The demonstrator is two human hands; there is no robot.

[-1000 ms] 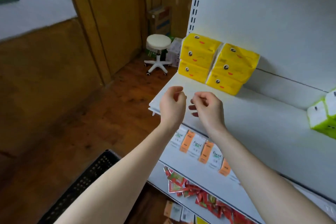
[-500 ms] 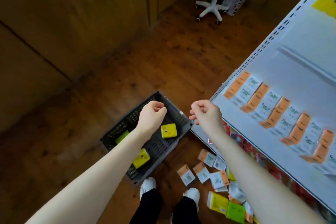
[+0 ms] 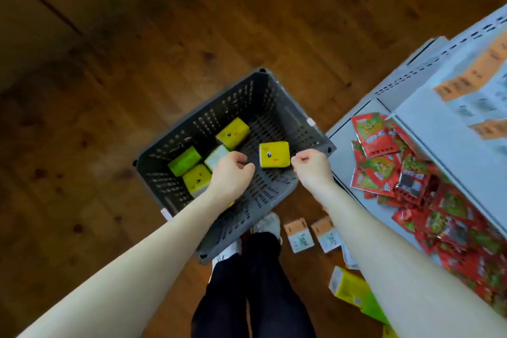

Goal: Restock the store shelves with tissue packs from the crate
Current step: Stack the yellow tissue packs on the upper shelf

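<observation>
Downward since a moment earlier, the left hand and right hand had dropped from shelf height to hover over the crate. Wooden floor filled the view, with the white shelf at three o'clock. The grey crate sat centrally by the person's feet, within reach. Both hands were fisted and empty, flanking a yellow tissue pack, probably the next pick.

Red snack packets lie heaped and overlapping (print blurred) at right; a dark wooden floor; white shoes, black trousers.
</observation>
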